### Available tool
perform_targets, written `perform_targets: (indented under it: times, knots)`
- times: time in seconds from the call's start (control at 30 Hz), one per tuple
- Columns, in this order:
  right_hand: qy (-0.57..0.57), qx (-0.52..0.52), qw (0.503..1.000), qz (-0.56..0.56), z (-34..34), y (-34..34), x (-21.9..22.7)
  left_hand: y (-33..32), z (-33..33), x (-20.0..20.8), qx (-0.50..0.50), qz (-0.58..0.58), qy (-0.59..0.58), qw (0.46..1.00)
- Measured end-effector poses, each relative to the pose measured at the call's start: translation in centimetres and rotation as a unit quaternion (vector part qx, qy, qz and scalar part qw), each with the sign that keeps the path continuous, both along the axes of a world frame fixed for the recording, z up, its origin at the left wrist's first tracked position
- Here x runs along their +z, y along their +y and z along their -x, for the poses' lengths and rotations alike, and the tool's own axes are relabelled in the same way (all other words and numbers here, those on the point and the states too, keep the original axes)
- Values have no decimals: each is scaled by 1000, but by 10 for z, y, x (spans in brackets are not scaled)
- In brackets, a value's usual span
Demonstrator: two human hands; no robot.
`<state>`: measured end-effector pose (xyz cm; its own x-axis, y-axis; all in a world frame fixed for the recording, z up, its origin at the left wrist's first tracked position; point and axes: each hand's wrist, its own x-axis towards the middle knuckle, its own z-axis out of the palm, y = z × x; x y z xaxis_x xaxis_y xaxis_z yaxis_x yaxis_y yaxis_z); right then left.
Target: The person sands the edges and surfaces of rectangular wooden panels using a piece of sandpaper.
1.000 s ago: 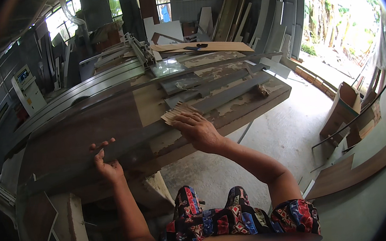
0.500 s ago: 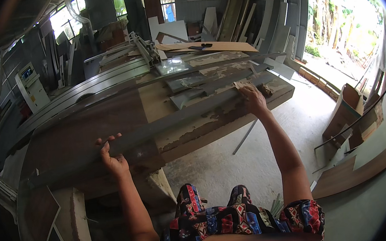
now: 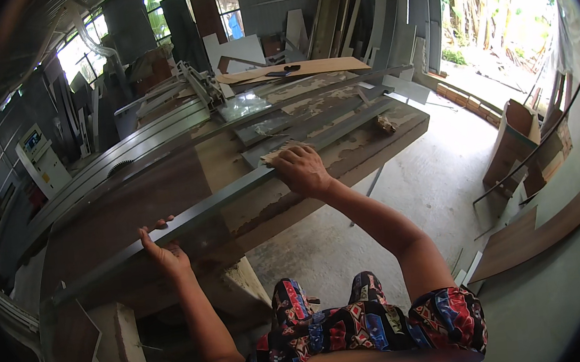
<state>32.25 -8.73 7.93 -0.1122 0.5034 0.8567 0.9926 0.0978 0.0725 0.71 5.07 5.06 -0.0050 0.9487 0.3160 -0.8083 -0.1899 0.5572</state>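
A long grey strip (image 3: 222, 201) lies along the near edge of a worn wooden workbench (image 3: 165, 186), running from lower left to upper right. My left hand (image 3: 164, 252) grips the strip's near edge, fingers hooked over its top. My right hand (image 3: 303, 169) presses palm-down on the strip near its middle, with a small tan sheet (image 3: 274, 156) pinned under the fingertips.
More grey strips (image 3: 298, 117) lie further back on the bench, beside a small wood block (image 3: 387, 124). A saw blade (image 3: 119, 168) pokes up at the left. A white machine (image 3: 40, 159) stands far left. A cardboard box (image 3: 510, 142) and boards (image 3: 539, 227) sit on the floor to the right.
My right hand slid out along the strip to its far right end, then came back to the middle. My left hand has kept its hold on the strip.
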Motion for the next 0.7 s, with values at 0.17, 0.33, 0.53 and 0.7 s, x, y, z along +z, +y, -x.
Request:
perform_targets:
  times: [0.17, 0.33, 0.53, 0.7]
  knots:
    - [1, 36, 996, 84, -18, -2, 27, -12, -1, 0, 7, -154, -13, 988]
    - [36, 95, 986, 129, -36, 3, 50, -10, -1, 1, 24, -141, 33, 989]
    - [290, 203, 914, 198, -48, 13, 56, -1, -4, -1, 94, -40, 32, 994]
    - [254, 126, 959, -12, -6, 19, 40, -1, -5, 0, 115, -6, 51, 992]
